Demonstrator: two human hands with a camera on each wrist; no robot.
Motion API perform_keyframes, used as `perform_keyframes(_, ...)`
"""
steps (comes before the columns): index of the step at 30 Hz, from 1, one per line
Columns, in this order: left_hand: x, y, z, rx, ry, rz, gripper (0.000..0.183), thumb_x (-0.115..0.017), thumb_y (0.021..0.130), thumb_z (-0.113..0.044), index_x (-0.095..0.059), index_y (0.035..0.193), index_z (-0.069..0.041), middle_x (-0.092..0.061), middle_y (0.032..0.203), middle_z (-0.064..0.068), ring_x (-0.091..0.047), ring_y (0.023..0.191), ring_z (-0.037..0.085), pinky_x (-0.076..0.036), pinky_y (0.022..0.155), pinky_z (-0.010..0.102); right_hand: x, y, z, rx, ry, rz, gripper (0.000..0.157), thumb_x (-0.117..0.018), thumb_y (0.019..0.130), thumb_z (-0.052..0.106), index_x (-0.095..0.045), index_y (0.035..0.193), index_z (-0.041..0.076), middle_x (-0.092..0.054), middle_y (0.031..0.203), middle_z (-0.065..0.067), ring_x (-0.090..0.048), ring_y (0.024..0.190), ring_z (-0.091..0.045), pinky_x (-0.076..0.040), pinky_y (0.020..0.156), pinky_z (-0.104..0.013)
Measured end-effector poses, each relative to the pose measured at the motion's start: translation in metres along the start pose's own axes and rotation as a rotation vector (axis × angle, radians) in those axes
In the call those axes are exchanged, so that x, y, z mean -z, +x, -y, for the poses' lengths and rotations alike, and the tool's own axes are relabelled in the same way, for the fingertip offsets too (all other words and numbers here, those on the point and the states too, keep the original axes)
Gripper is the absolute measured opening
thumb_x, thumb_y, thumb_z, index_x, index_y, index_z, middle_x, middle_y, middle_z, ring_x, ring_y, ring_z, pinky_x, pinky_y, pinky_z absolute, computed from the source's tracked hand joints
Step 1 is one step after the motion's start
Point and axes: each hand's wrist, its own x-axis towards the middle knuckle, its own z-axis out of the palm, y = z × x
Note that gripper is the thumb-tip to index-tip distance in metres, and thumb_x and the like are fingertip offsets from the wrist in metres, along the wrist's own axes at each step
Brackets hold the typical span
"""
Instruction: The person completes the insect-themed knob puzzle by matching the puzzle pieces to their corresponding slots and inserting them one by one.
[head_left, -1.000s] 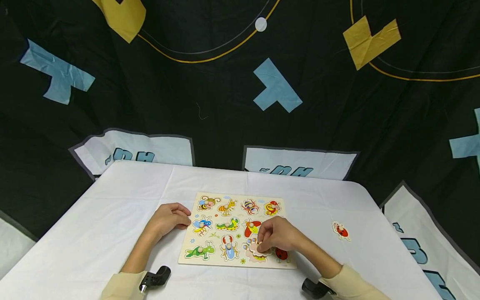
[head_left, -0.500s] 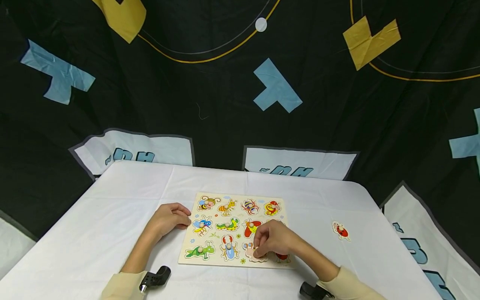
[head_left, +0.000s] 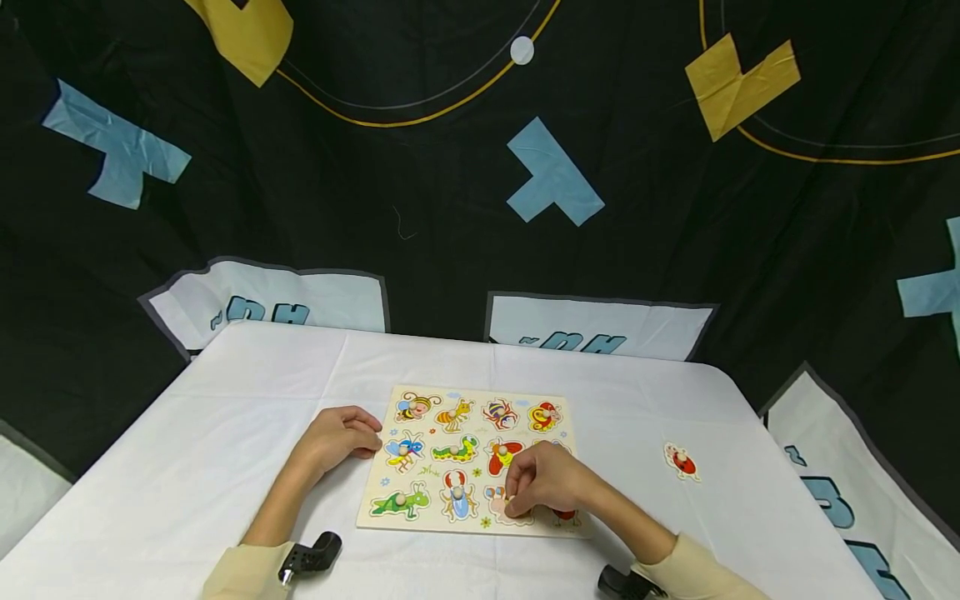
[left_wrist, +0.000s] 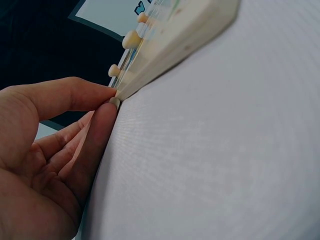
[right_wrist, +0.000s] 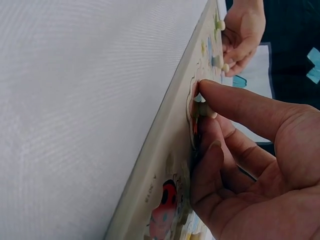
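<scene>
A wooden insect puzzle board (head_left: 432,520) lies flat on the table. At its left edge the left hand (head_left: 333,440) pinches the rim between thumb and index finger; the left wrist view shows the fingertips (left_wrist: 114,95) there. Over the bottom row, third from the left, the right hand (head_left: 551,479) holds a wavy-edged puzzle piece (right_wrist: 191,112). Its thumb and fingers curl around the piece's knob (right_wrist: 209,111), and the piece lies against the board. Most of its picture is hidden by the fingers. A red ladybug shape (right_wrist: 167,205) shows on the board beside it.
A loose ladybug piece (head_left: 682,461) with a knob lies on the white tablecloth (head_left: 637,400), right of the board. Several knobbed insect pieces, such as a green grasshopper (head_left: 401,500), sit in the board. A dark curtain (head_left: 435,208) hangs behind the table.
The right hand has shifted slightly left with the puzzle piece, which has come down onto the bottom-row spot. The left hand has stayed at the board's edge.
</scene>
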Motion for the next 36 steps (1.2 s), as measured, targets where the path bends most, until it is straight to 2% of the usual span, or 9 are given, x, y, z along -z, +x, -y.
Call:
perform_keyframes(11, 0.0013, -0.0012, 0.0, -0.006, -0.004, -0.005, 0.029, -0.078, 0.073, -0.001, -0.068, 0.1, 0.005, -0.072, 0.075, 0.004, -0.067, 0.07, 0.014, -0.059, 0.064, 0.027, 0.0016, 0.0019, -0.0018, -0.009, 0.033, 0.026, 0.018, -0.089, 0.072, 0.011, -0.072, 0.078, 0.009, -0.063, 0.062, 0.003, -0.052, 0.056, -0.007, -0.038, 0.049, -0.022)
perform_keyframes(25, 0.0, -0.0028, 0.0004, 0.002, 0.006, -0.009, 0.029, -0.077, 0.074, -0.002, -0.069, 0.1, 0.004, -0.073, 0.075, 0.005, -0.067, 0.07, 0.014, -0.059, 0.064, 0.026, 0.0018, 0.0012, -0.0026, -0.006, 0.023, 0.03, 0.019, -0.09, 0.071, 0.012, -0.072, 0.079, 0.009, -0.063, 0.063, 0.003, -0.052, 0.057, -0.007, -0.039, 0.05, -0.022)
perform_keyframes(36, -0.0024, -0.0017, 0.0013, -0.002, 0.012, -0.01, 0.027, -0.077, 0.074, -0.001, -0.069, 0.1, 0.004, -0.074, 0.076, 0.006, -0.067, 0.069, 0.014, -0.058, 0.064, 0.026, 0.0082, -0.0056, -0.0041, -0.021, 0.028, 0.041, 0.021, -0.088, 0.072, 0.011, -0.071, 0.084, 0.008, -0.066, 0.068, 0.001, -0.056, 0.061, -0.008, -0.042, 0.054, -0.023)
